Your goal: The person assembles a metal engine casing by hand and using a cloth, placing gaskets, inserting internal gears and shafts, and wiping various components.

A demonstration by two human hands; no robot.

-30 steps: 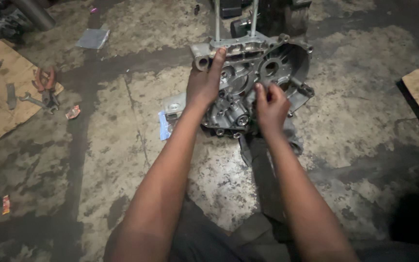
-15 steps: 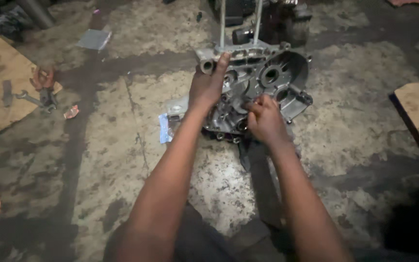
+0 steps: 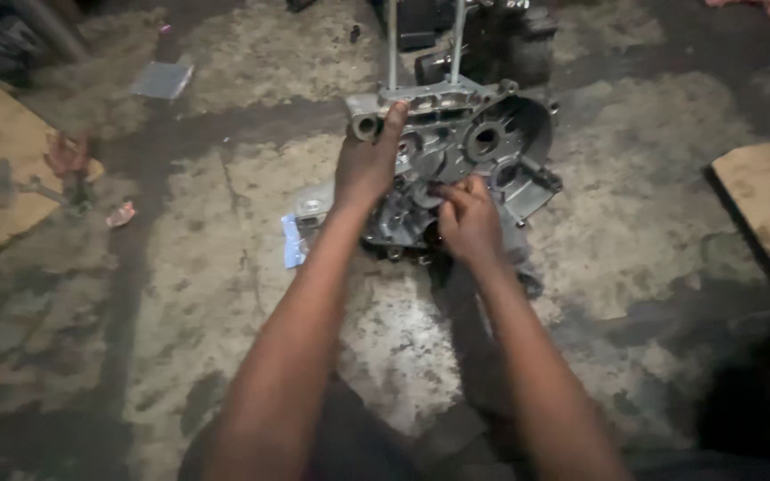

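Seating a small part inside the engine crankcase: left hand clamped on its far-left edge steadies it; right hand fingertips pinched together; pinched part cannot be told. Next calls for careful alignment.

The scene is dimly lit, with the brightest patch thrown on the concrete floor at centre, while the corners are swallowed by deep shadow. Fine detail is softened throughout by motion blur and grain, and no glare is seen.
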